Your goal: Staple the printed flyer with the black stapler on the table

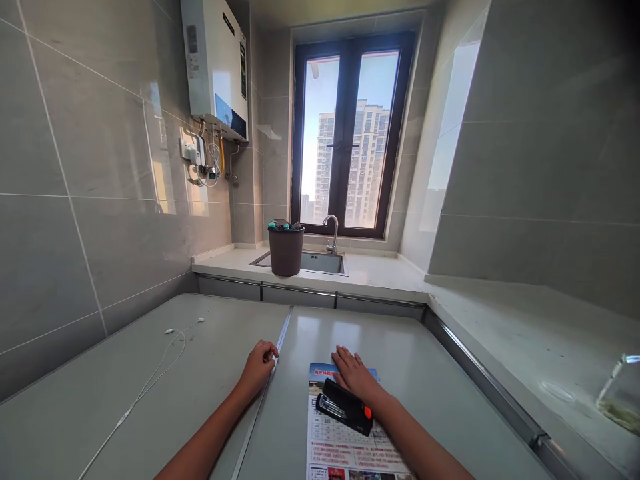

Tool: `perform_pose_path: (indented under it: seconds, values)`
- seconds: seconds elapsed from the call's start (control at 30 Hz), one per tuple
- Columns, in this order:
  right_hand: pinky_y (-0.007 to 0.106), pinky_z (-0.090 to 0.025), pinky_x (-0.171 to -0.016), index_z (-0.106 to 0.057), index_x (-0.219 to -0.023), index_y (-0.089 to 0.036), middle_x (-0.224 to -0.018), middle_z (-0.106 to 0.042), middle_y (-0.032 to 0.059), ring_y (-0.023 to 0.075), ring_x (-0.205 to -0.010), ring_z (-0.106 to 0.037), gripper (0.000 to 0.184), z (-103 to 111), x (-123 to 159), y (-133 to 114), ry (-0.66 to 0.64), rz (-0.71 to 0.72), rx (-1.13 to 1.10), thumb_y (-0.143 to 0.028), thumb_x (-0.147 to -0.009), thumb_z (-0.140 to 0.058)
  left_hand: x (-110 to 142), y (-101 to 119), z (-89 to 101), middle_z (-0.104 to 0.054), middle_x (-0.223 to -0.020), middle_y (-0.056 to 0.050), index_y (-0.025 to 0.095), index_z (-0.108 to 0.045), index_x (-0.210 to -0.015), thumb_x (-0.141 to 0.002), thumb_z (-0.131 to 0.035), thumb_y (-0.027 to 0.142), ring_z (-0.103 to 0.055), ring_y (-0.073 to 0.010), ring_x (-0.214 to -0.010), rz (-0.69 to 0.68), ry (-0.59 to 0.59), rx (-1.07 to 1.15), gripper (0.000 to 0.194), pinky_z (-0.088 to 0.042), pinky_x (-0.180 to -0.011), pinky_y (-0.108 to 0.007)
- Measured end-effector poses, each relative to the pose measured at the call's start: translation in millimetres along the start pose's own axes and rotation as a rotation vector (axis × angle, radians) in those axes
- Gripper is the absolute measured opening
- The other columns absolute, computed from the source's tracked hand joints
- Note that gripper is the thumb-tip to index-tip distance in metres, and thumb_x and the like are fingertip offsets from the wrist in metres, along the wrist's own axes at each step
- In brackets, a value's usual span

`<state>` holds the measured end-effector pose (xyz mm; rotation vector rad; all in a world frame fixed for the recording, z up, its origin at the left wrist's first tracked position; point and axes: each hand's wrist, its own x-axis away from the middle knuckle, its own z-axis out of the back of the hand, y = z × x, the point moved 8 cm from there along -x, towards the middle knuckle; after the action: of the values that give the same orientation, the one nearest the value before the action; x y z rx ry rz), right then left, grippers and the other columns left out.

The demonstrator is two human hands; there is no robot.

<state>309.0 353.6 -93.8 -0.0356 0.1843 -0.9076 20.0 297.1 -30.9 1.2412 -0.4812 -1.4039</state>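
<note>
Beside right grip [356, 375], stapler [345, 406] on flyer [345, 450].

Flyer [345, 440] lies flat on grey counter, printed side up, blue header at far end, rows of small text and photos below; its near end runs out of view. Black stapler [345, 407] with orange tip lies on the flyer, angled across it, closed, chrome strip showing on its left side.

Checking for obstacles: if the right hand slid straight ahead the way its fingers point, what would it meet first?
The right hand lies flat on the flyer. Past the flyer's top edge the tabletop looks bare; likely the counter edge first, though depth is unclear.
</note>
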Motion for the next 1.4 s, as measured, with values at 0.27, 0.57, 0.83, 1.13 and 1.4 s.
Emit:
perform_pose_path:
  seconds: [0.27, 0.57, 0.83, 1.13, 1.4]
  values:
    - [0.067, -0.024, -0.12, -0.04, -0.156, -0.021, -0.167, -0.026, 0.0154, 0.032, -0.155, -0.025, 0.056, -1.5, -57.4, -96.7, 0.008, 0.043, -0.07, -0.025, -0.1, -0.04, 4.7, -31.5, 11.5, -0.047, -0.067, 0.004, 0.019, -0.058, -0.075, -0.062, -0.056, 0.025, -0.041, -0.0135, -0.062, 0.243, 0.029, 0.413, 0.015, -0.031, -0.06, -0.024]
    - [0.048, -0.033, -0.118, -0.046, -0.149, -0.021, -0.159, -0.044, 0.0127, 0.0251, -0.145, -0.041, 0.048, 52.1, -36.4, -91.1, 0.238, 0.036, -0.227, -0.025, -0.101, -0.041, 1.2, -28.0, 5.4, -0.059, -0.074, -0.001, 0.019, -0.062, -0.071, -0.066, -0.06, 0.03, -0.054, -0.0196, -0.075, 0.163, 0.039, 0.268, 0.012, -0.04, -0.072, -0.028]
    - [0.026, -0.038, -0.07, -0.057, -0.071, -0.02, -0.079, -0.064, 0.0033, 0.0166, -0.078, -0.06, 0.034, 63.1, 13.0, 14.7, 0.237, -0.277, -0.122, -0.026, -0.101, -0.043, 0.6, -20.0, 0.8, -0.059, -0.075, -0.002, 0.02, -0.062, -0.07, -0.069, -0.055, 0.029, -0.056, -0.0212, -0.073, 0.132, -0.002, 0.13, 0.011, -0.042, -0.07, -0.03]
    - [0.026, -0.033, -0.062, -0.057, -0.075, -0.02, -0.081, -0.063, 0.0023, 0.0162, -0.074, -0.061, 0.035, 70.7, 78.4, 94.3, 0.193, -0.318, 0.065, -0.026, -0.102, -0.036, 0.4, -17.4, -5.1, -0.057, -0.079, -0.003, 0.021, -0.065, -0.074, -0.074, -0.051, 0.023, -0.053, -0.0202, -0.071, 0.105, -0.048, -0.028, 0.014, -0.04, -0.067, -0.03]
    - [0.024, -0.033, -0.053, -0.056, -0.076, -0.022, -0.081, -0.062, 0.0032, 0.0173, -0.075, -0.064, 0.032, 55.0, 81.4, 103.3, 0.218, -0.331, 0.093, -0.03, -0.1, -0.036, 3.0, -9.1, -7.8, -0.055, -0.081, -0.002, 0.02, -0.064, -0.075, -0.073, -0.049, 0.017, -0.053, -0.0195, -0.076, 0.117, -0.113, -0.078, 0.016, -0.039, -0.069, -0.029]
